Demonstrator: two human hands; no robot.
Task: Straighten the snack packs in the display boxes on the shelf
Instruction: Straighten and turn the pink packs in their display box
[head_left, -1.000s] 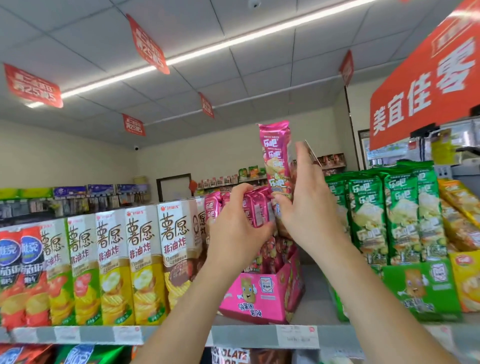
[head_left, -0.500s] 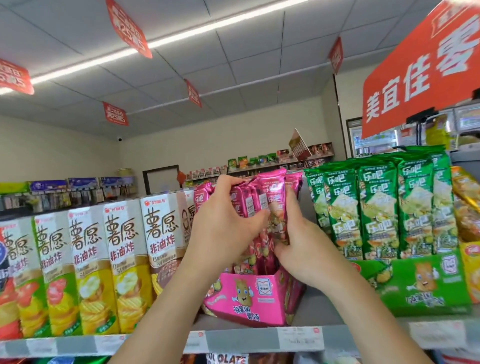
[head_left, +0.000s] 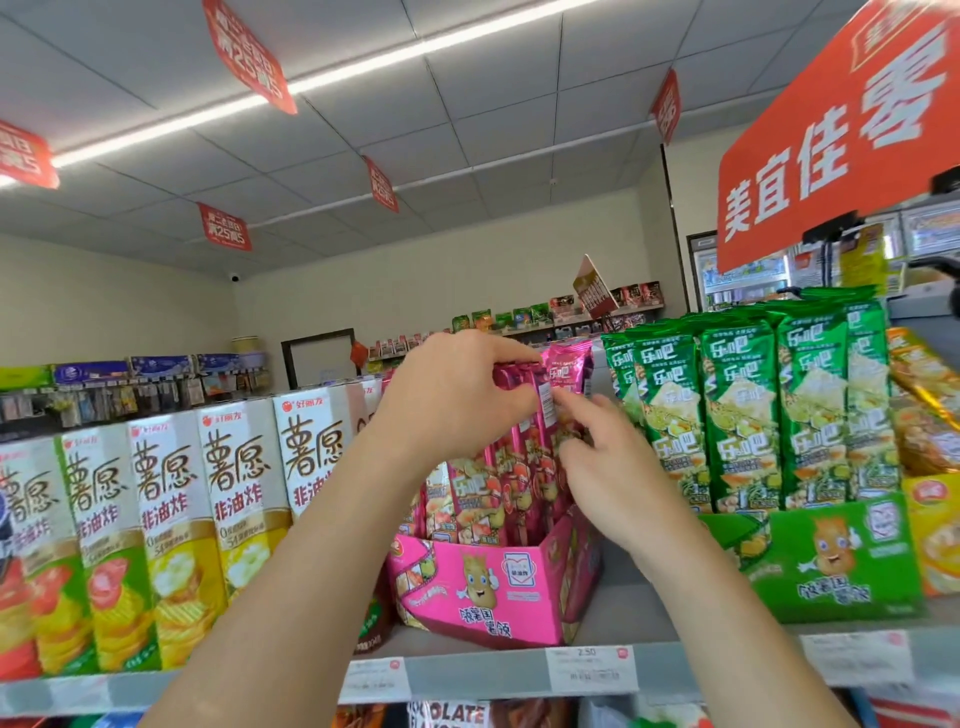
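A pink display box (head_left: 483, 587) stands turned at an angle on the grey shelf (head_left: 467, 675), with several pink snack packs (head_left: 569, 369) upright in it. My left hand (head_left: 452, 400) grips the tops of the pink packs from the left. My right hand (head_left: 602, 467) presses its fingers against the packs' right side, just below the left hand. To the right, a green display box (head_left: 826, 561) holds a row of upright green snack packs (head_left: 737, 410).
Tall white-and-yellow chip cartons (head_left: 171, 519) stand in a row left of the pink box. Yellow and orange packs (head_left: 930, 467) sit at the far right. Price tags (head_left: 589, 670) line the shelf's front edge. A red sign (head_left: 841, 135) hangs above on the right.
My right hand held one pink pack high above the box; that pack now stands among the others. Both hands have come down onto the row of packs.
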